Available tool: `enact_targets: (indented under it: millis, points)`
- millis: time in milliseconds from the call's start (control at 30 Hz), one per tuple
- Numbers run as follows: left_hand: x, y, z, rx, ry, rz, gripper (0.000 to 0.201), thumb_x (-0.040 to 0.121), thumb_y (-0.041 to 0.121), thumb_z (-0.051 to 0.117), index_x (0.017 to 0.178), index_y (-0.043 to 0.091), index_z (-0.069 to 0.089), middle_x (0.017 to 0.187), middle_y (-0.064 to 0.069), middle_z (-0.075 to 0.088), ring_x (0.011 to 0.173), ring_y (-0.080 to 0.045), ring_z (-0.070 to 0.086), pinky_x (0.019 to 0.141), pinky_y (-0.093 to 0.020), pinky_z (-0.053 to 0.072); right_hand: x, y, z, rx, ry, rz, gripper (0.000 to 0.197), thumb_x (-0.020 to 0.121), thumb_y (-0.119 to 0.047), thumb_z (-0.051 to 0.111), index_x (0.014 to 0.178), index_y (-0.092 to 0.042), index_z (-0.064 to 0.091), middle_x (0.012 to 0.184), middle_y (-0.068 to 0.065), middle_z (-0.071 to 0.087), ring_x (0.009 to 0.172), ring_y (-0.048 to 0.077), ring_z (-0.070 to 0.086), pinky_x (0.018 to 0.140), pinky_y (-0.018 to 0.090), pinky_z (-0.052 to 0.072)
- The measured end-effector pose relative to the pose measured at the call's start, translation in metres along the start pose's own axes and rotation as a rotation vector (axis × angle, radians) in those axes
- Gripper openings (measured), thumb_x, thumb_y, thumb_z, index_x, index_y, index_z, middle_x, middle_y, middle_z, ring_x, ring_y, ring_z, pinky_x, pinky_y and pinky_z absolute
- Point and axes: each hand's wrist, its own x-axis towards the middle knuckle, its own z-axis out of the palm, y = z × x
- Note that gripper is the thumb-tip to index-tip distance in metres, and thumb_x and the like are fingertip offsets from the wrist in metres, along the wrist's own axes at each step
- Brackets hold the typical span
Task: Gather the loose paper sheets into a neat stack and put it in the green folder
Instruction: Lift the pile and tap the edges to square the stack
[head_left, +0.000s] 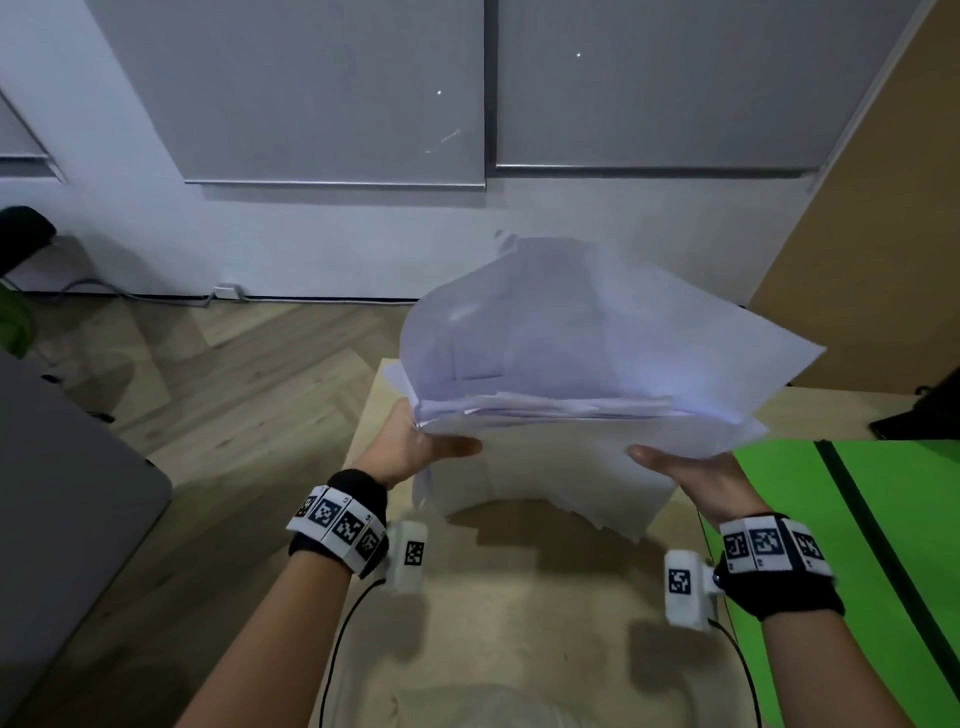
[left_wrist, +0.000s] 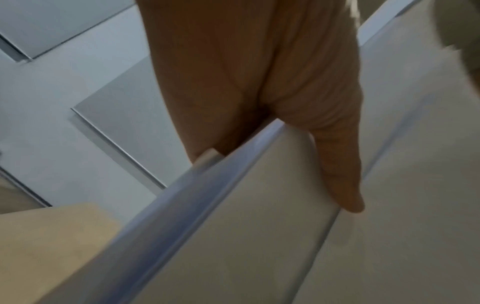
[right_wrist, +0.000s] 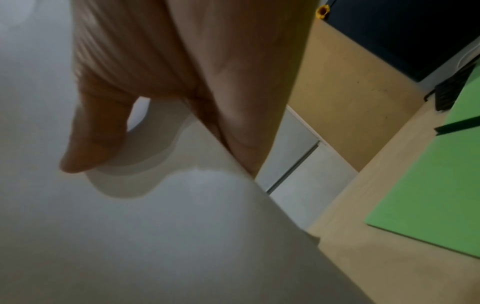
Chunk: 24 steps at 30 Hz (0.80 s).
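The messy paper pile (head_left: 582, 374) is held up at the middle of the frame, gripped by the left hand (head_left: 415, 447) and right hand (head_left: 696, 475). Loose sheets could slide out because the edges are uneven. The green folder (head_left: 852, 519) is seen at the lower right.

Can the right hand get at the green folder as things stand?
Probably not yet: the right hand grips the paper stack together with the left hand. The green folder lies unobstructed just beside it.
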Motion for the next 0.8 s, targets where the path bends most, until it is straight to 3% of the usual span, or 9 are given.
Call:
enact_targets:
  millis: [100,200,267,333,400,467,533,667,800]
  points:
    - [0.004,0.002,0.0,-0.012,-0.002,0.039,0.056,0.063,-0.006,0.084,0.108,0.024,0.069,0.106,0.01,0.07,0.096,-0.001,0.066,0.076,-0.013,0.053,0.007,-0.001,0.002,-0.019,0.036,-0.008,0.029,0.073,-0.002,0.075,0.089,-0.024,0.065,0.079,-0.013,0.075,0.073,-0.002,0.07,0.074,0.017,0.051]
    - [0.009,0.004,0.004,0.015,-0.005,0.01,0.058,0.063,-0.009,0.082,0.101,0.031,0.065,0.101,0.017,0.066,0.085,0.014,0.065,0.07,-0.005,0.049,0.014,-0.003,0.009,-0.003,0.146,-0.019,0.035,0.066,-0.013,0.082,0.097,-0.021,0.067,0.097,-0.004,0.072,0.089,0.012,0.069,0.088,0.03,0.049]
    - [0.01,-0.005,-0.003,-0.062,0.04,-0.068,0.059,0.066,-0.005,0.081,0.114,0.024,0.062,0.105,0.013,0.066,0.083,0.016,0.064,0.067,-0.004,0.049,0.014,-0.008,0.009,0.028,0.17,-0.033,0.026,0.071,-0.009,0.078,0.094,-0.018,0.067,0.093,-0.003,0.07,0.078,0.006,0.071,0.082,0.025,0.052]
    - [0.008,-0.012,-0.013,-0.127,0.047,-0.167,0.064,0.067,0.001,0.082,0.125,0.017,0.059,0.11,0.01,0.068,0.085,0.014,0.066,0.066,-0.003,0.049,0.014,-0.009,0.005,0.037,0.17,-0.051,0.024,0.074,-0.004,0.074,0.095,-0.013,0.067,0.089,-0.002,0.068,0.062,-0.008,0.068,0.064,0.01,0.052]
    - [0.008,-0.02,-0.018,-0.109,-0.008,-0.229,0.07,0.062,0.011,0.087,0.126,0.017,0.059,0.113,0.007,0.07,0.097,0.005,0.067,0.076,-0.008,0.051,0.011,-0.004,0.004,0.009,0.118,-0.036,0.027,0.074,-0.005,0.075,0.097,-0.014,0.067,0.09,-0.003,0.069,0.061,-0.011,0.067,0.055,0.002,0.048]
    - [0.01,-0.019,-0.015,-0.093,-0.05,-0.251,0.078,0.055,0.021,0.09,0.127,0.02,0.06,0.118,0.006,0.071,0.109,-0.006,0.065,0.093,-0.023,0.051,0.012,0.001,0.008,-0.005,0.075,0.01,0.026,0.071,-0.009,0.078,0.093,-0.019,0.068,0.09,-0.003,0.071,0.065,-0.004,0.07,0.057,0.006,0.051]
    - [0.013,-0.016,-0.013,-0.097,-0.04,-0.235,0.076,0.056,0.018,0.089,0.127,0.021,0.059,0.118,0.006,0.071,0.107,-0.004,0.066,0.099,-0.029,0.05,0.014,0.001,0.013,-0.021,0.124,0.056,0.024,0.07,-0.017,0.08,0.092,-0.017,0.068,0.091,0.001,0.071,0.069,0.005,0.069,0.065,0.016,0.052]
    - [0.013,0.0,-0.009,-0.063,-0.006,-0.14,0.058,0.07,0.002,0.081,0.122,0.021,0.061,0.11,0.011,0.069,0.089,0.013,0.065,0.074,-0.007,0.051,0.018,-0.004,0.013,0.017,0.286,0.021,0.029,0.074,-0.022,0.076,0.099,-0.015,0.063,0.104,0.004,0.064,0.098,0.021,0.062,0.088,0.028,0.043]
    - [0.007,0.007,-0.013,-0.069,0.021,-0.064,0.05,0.067,0.013,0.084,0.113,0.023,0.066,0.106,0.011,0.072,0.094,0.006,0.067,0.074,-0.009,0.051,0.009,-0.014,0.005,0.054,0.325,-0.037,0.021,0.077,-0.021,0.074,0.093,-0.019,0.061,0.104,0.005,0.064,0.1,0.021,0.06,0.096,0.033,0.043]
